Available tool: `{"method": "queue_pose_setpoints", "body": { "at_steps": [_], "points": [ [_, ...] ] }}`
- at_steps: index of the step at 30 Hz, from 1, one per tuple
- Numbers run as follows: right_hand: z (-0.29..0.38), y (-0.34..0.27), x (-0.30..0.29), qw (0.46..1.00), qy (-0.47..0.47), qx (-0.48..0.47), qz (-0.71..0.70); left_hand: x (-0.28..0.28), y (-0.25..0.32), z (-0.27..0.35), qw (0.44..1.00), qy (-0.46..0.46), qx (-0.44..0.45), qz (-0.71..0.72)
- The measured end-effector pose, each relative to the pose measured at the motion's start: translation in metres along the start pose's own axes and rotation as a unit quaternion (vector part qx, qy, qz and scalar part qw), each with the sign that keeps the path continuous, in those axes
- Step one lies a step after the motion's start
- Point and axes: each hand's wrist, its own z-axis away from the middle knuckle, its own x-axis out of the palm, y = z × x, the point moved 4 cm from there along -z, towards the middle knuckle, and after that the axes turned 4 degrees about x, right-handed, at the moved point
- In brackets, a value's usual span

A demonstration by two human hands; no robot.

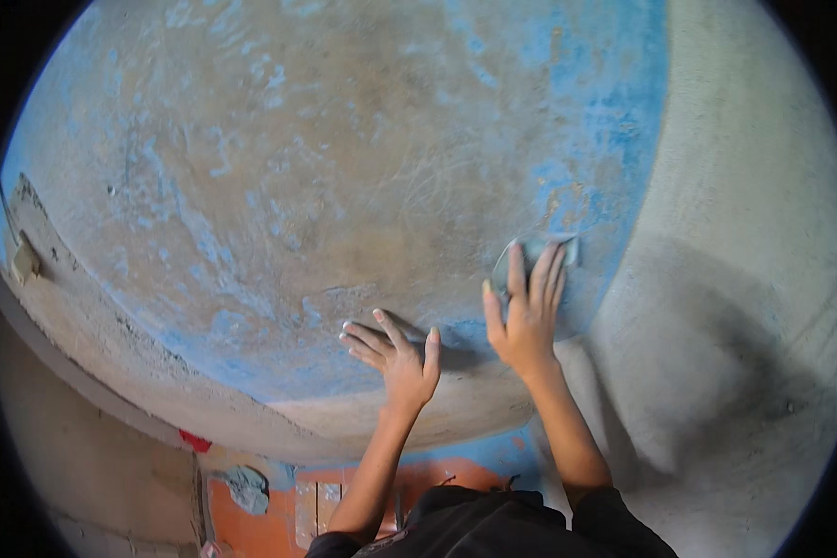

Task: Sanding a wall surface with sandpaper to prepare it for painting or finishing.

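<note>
My right hand [529, 307] presses a thin greyish sheet, perhaps sandpaper, flat against a wall [363, 174] with worn, patchy blue paint. The sheet [500, 270] shows around the fingers, one corner lifting at the right. It lies low on the painted part, near the border with a pale plastered wall [725, 139]. To the left, my left hand [397, 352] has its fingers spread near the lower edge of the paint and holds nothing. Whether its palm touches the wall cannot be told.
A socket box [25, 259] with a cable is at the far left, by a rough plaster edge. Below are an orange surface [234, 533], a crumpled grey-blue thing [248, 489], a slatted wooden piece [306, 513] and a small red scrap [195, 441].
</note>
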Motion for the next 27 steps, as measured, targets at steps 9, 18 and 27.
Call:
{"method": "queue_pose_setpoints", "body": {
  "at_steps": [9, 18, 27],
  "points": [
    [0.047, -0.022, 0.04, 0.999, -0.004, -0.008, -0.042, -0.022, -0.001, 0.009, 0.999, -0.01, 0.014, -0.046],
    [0.077, -0.083, 0.08, 0.996, -0.051, -0.058, -0.042, -0.08, -0.033, -0.014, 0.997, 0.053, 0.0, -0.054],
    [0.005, -0.192, 0.074, 0.991, -0.016, -0.126, -0.035, -0.142, -0.137, 0.008, 0.995, 0.065, -0.073, -0.036]
  ]
}}
